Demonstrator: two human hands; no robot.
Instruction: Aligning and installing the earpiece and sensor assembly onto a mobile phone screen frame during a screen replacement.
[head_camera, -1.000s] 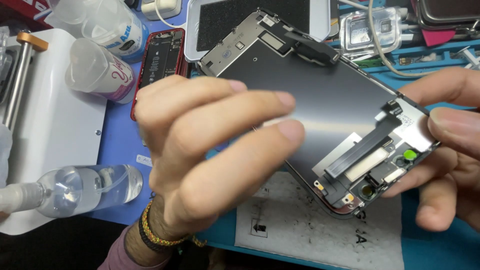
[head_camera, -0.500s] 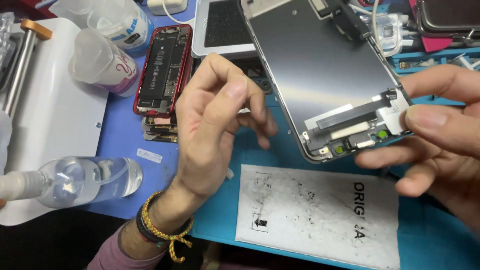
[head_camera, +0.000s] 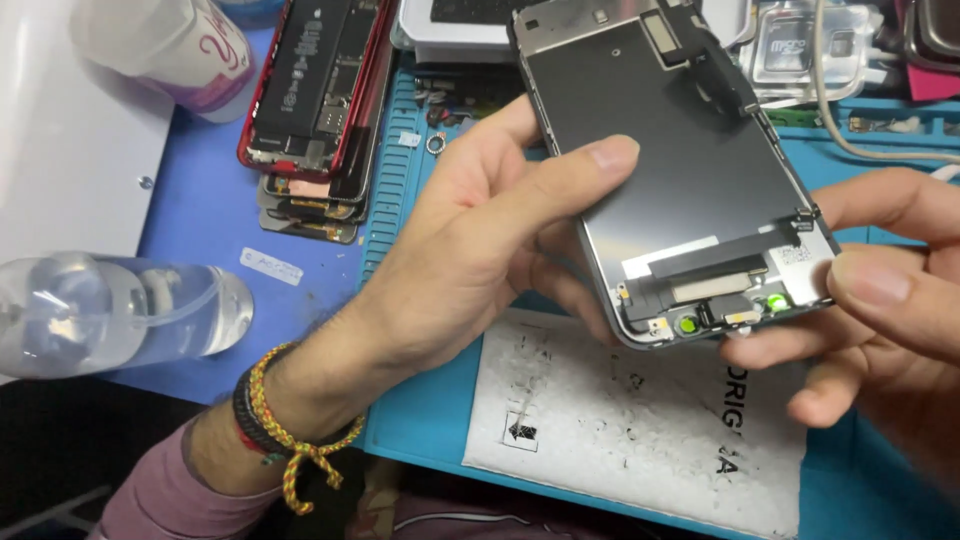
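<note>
Both hands hold a detached phone screen panel, its grey metal back facing up, above the blue mat.

The left hand (head_camera: 470, 250) grips the flat rectangular screen panel (head_camera: 680, 170) along its left edge — thumb on the metal back, fingers curled underneath. The right hand (head_camera: 880, 310) pinches the lower right corner, thumb on top. Beyond the left hand lies an opened red phone body (head_camera: 315, 85); a white printed bubble envelope (head_camera: 640, 430) lies under the panel — a clear plastic bottle (head_camera: 110, 315) lies at far left.

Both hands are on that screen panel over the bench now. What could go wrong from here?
1. The screen panel is pinched only at its edges by the left hand and right hand; it might slip onto the blue mat.
2. The right thumb lies near the exposed flex connectors, which might get bent.
</note>
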